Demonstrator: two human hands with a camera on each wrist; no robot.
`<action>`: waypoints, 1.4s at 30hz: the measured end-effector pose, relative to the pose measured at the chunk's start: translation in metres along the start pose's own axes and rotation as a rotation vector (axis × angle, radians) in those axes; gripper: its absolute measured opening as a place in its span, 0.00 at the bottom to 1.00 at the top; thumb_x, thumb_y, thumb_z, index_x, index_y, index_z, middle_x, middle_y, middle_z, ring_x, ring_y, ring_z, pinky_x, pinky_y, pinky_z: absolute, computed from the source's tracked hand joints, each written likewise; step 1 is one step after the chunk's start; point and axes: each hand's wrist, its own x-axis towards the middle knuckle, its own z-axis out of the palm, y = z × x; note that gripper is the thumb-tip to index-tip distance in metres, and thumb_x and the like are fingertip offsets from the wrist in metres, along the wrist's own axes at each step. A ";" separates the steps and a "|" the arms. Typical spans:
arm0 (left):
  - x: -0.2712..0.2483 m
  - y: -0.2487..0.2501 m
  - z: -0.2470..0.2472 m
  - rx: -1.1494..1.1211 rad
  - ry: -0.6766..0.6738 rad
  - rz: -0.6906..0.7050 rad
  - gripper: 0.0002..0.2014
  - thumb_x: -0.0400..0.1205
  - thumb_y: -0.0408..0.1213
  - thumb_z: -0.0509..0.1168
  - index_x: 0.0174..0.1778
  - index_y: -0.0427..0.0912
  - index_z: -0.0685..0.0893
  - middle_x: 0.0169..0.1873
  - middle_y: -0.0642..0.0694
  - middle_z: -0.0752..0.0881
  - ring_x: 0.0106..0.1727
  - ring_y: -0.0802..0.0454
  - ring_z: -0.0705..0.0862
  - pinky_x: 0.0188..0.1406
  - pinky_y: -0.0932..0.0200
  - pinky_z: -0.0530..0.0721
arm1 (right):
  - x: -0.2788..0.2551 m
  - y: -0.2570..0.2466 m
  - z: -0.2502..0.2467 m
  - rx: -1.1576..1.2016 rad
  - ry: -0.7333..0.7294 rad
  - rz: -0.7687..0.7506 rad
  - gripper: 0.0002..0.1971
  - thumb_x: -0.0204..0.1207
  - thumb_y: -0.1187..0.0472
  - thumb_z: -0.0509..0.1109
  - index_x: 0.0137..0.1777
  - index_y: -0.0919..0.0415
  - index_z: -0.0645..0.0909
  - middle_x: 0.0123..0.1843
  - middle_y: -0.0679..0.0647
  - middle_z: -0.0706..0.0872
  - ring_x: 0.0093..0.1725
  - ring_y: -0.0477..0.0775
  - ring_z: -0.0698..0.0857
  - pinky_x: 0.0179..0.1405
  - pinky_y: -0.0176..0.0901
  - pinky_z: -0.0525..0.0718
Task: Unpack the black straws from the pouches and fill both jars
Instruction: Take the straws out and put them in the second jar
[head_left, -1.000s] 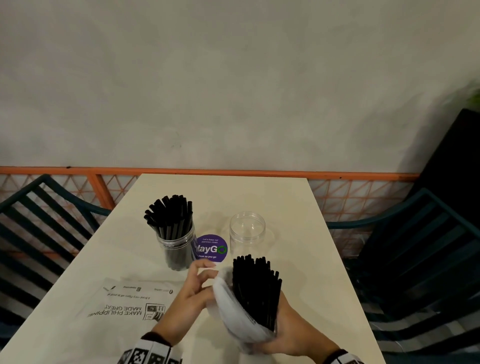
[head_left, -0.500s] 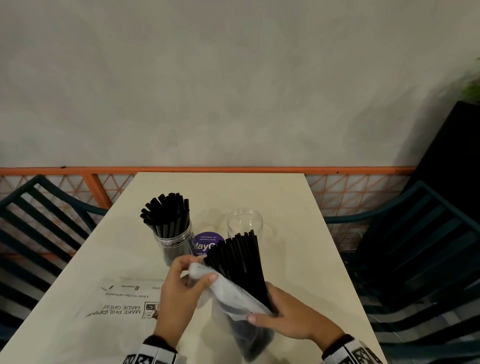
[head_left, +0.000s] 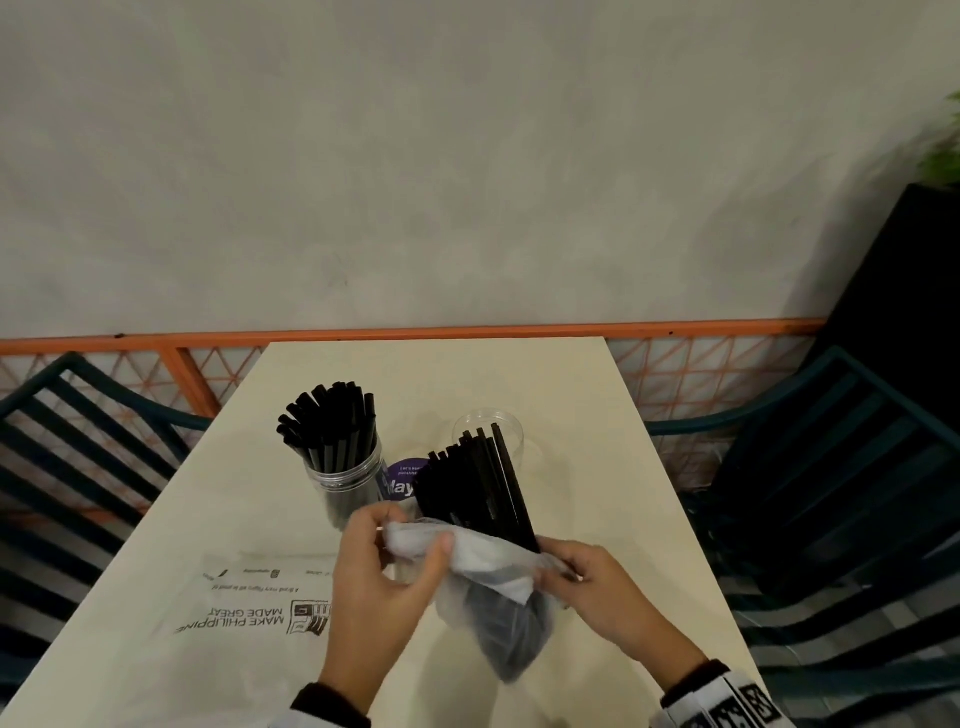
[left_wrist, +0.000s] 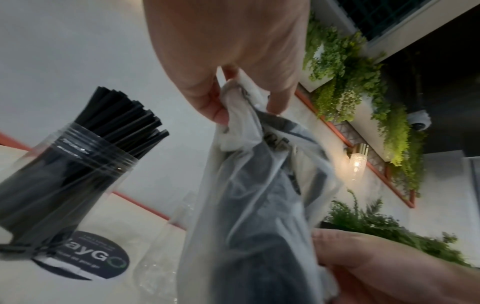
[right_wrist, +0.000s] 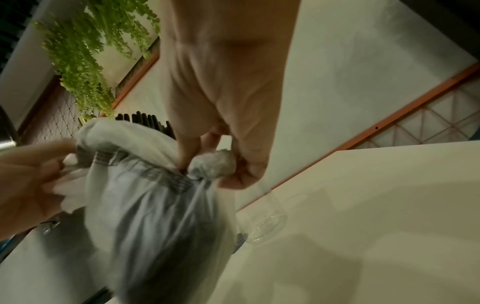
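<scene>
A thin white pouch (head_left: 488, 587) stands above the table with a bundle of black straws (head_left: 475, 488) sticking up out of its mouth. My left hand (head_left: 395, 551) pinches the bunched left edge of the pouch (left_wrist: 233, 107). My right hand (head_left: 571, 566) pinches its right edge (right_wrist: 213, 166). One clear jar (head_left: 345, 483) at the left is packed with black straws (left_wrist: 122, 115). The second clear jar (head_left: 488, 431) stands empty behind the bundle, partly hidden by it; it shows in the right wrist view as jar (right_wrist: 262, 224).
A flat empty printed pouch (head_left: 249, 603) lies on the cream table (head_left: 597, 467) at the near left. A purple round sticker (head_left: 402, 478) sits between the jars. Dark green chairs (head_left: 841, 467) flank both sides. An orange railing (head_left: 467, 332) runs behind the table.
The pouch's mouth has been pushed down, baring more of the straws. The bundle now leans toward the empty jar. My right hand moved from under the pouch to its right edge.
</scene>
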 end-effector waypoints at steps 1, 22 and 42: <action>-0.004 0.001 0.003 0.000 -0.034 -0.005 0.24 0.62 0.53 0.75 0.49 0.55 0.74 0.48 0.48 0.82 0.49 0.55 0.84 0.46 0.63 0.84 | 0.001 0.000 0.001 -0.014 0.059 0.001 0.17 0.74 0.63 0.72 0.51 0.36 0.81 0.50 0.47 0.90 0.48 0.39 0.86 0.44 0.27 0.79; -0.024 -0.005 0.037 0.206 0.146 0.089 0.19 0.59 0.45 0.79 0.34 0.53 0.73 0.40 0.53 0.75 0.45 0.64 0.77 0.39 0.78 0.75 | -0.004 -0.010 0.018 0.226 0.361 0.056 0.06 0.68 0.61 0.77 0.44 0.54 0.85 0.39 0.51 0.89 0.38 0.48 0.86 0.37 0.34 0.84; -0.012 -0.019 0.033 0.321 -0.118 0.360 0.10 0.66 0.48 0.66 0.40 0.56 0.88 0.40 0.53 0.64 0.49 0.75 0.68 0.45 0.85 0.68 | -0.014 -0.001 0.032 0.196 0.369 0.024 0.07 0.69 0.57 0.76 0.45 0.46 0.86 0.46 0.55 0.89 0.47 0.51 0.87 0.43 0.37 0.84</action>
